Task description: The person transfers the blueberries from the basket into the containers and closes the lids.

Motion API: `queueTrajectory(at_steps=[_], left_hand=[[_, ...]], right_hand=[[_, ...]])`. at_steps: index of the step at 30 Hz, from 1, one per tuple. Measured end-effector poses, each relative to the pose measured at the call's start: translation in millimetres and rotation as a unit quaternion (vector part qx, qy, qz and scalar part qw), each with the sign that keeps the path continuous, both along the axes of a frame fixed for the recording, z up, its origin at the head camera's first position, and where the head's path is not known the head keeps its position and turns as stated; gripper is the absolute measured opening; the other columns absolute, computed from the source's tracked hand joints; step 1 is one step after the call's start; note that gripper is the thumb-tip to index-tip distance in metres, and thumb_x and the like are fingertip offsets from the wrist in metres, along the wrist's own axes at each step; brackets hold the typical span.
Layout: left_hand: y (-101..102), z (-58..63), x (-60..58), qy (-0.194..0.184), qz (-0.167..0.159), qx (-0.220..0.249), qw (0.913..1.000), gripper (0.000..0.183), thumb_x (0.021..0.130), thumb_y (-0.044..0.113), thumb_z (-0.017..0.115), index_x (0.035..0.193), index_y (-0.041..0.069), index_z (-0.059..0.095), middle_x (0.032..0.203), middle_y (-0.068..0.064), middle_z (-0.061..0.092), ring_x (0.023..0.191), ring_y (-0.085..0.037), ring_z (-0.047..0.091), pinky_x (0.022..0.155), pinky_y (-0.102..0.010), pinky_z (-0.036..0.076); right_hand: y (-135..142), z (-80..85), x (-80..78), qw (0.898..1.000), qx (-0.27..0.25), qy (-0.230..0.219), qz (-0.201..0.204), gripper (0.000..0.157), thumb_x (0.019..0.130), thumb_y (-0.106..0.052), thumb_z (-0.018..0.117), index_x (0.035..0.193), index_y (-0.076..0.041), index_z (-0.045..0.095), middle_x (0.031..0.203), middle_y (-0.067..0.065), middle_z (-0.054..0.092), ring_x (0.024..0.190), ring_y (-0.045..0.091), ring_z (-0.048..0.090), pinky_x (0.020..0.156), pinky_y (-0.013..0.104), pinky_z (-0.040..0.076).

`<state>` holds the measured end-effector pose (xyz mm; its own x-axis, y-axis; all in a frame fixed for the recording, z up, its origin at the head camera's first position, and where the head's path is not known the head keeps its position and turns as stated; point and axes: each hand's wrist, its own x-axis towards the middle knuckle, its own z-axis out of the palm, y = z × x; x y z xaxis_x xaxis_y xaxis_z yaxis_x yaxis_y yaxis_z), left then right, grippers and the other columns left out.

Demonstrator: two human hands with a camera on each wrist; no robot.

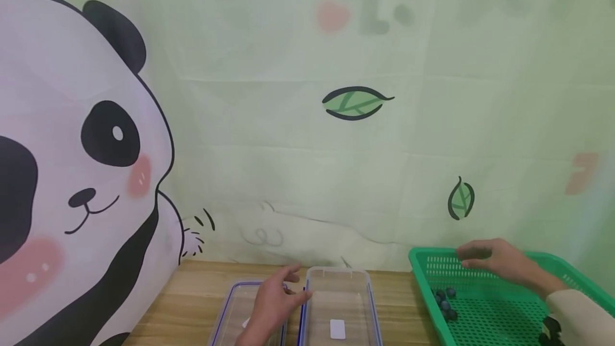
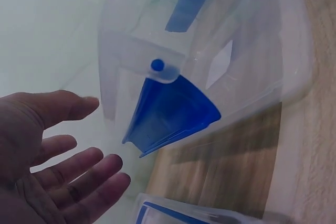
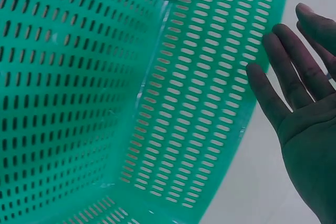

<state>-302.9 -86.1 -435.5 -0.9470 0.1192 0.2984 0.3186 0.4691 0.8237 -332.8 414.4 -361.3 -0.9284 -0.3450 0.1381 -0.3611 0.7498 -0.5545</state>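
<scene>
Green plastic basket, slotted walls, sat at R side of the wood table. Dark-blue berries, a small cluster, lay inside on its floor near the L wall; one also showed in the R wrist view. R hand hung over the basket's far part, pale sleeve behind it; fingers extended and a bit spread, thumb apart. Fingertips overlapped the rim in the R wrist view; contact or not, couldn't tell.

L hand was approx. mid-table, over the gap betw. two clear plastic pieces, fingers loosely spread, thumb well off them. To its R: clear box w/ white label on its base. Blue clip stuck out from that box, near the L fingertips. Under/beside the hand to L: clear blue-edged container; box or lid, couldn't tell. Backdrop behind: pale green cloth w/ panda at far L, plus two leaf prints.
</scene>
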Motion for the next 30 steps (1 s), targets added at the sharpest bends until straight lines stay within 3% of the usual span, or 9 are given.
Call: queueTrajectory(at_steps=[5, 12, 17, 20, 30], left_hand=[[2, -2.4, -1.4, 0.003, 0.012, -0.013, 0.9998, 0.054, 0.085, 0.016, 0.090, 0.132, 0.000, 0.068, 0.103, -0.008, 0.075, 0.081, -0.018, 0.067, 0.071, -0.039, 0.060], [5, -4.8, -0.1, 0.003, 0.016, -0.015, 0.9998, 0.044, 0.085, 0.016, 0.089, 0.123, -0.001, 0.073, 0.091, -0.002, 0.075, 0.082, -0.023, 0.069, 0.073, -0.039, 0.060], [6, -6.0, 2.1, -0.031, -0.004, 0.037, 0.9988, 0.038, 0.085, 0.009, 0.087, 0.117, -0.006, 0.074, 0.087, -0.003, 0.070, 0.062, -0.025, 0.072, 0.057, -0.037, 0.065], [7, -6.0, 2.2, -0.055, -0.011, 0.059, 0.9967, 0.036, 0.086, 0.005, 0.086, 0.118, -0.007, 0.074, 0.086, -0.004, 0.069, 0.060, -0.024, 0.071, 0.053, -0.038, 0.065], [7, -5.2, 4.8, -0.102, -0.031, 0.114, 0.9878, 0.041, 0.089, -0.002, 0.082, 0.126, -0.011, 0.069, 0.082, -0.009, 0.067, 0.058, -0.018, 0.068, 0.051, -0.037, 0.065]], right_hand=[[5, -11.1, -1.6, 0.999, -0.013, -0.029, 0.006, 0.033, 0.102, -0.018, 0.073, 0.126, 0.005, 0.072, 0.121, 0.018, 0.074, 0.110, 0.038, 0.070, 0.092, 0.058, 0.061], [8, -21.3, -4.8, 0.998, -0.017, -0.060, 0.005, 0.032, 0.100, -0.017, 0.075, 0.123, 0.005, 0.073, 0.121, 0.020, 0.074, 0.112, 0.041, 0.069, 0.091, 0.058, 0.062], [6, -28.0, -6.7, 0.997, -0.016, -0.067, 0.039, 0.028, 0.100, -0.012, 0.074, 0.121, 0.006, 0.073, 0.118, 0.020, 0.074, 0.107, 0.038, 0.070, 0.086, 0.046, 0.065], [5, -32.6, -9.0, 0.996, -0.018, -0.074, 0.049, 0.028, 0.099, -0.008, 0.074, 0.121, 0.009, 0.072, 0.116, 0.021, 0.074, 0.104, 0.036, 0.071, 0.082, 0.041, 0.065], [4, -49.8, -18.5, 0.994, 0.012, -0.094, 0.051, 0.029, 0.093, -0.008, 0.079, 0.118, 0.006, 0.074, 0.113, 0.018, 0.076, 0.102, 0.031, 0.072, 0.084, 0.049, 0.065]])
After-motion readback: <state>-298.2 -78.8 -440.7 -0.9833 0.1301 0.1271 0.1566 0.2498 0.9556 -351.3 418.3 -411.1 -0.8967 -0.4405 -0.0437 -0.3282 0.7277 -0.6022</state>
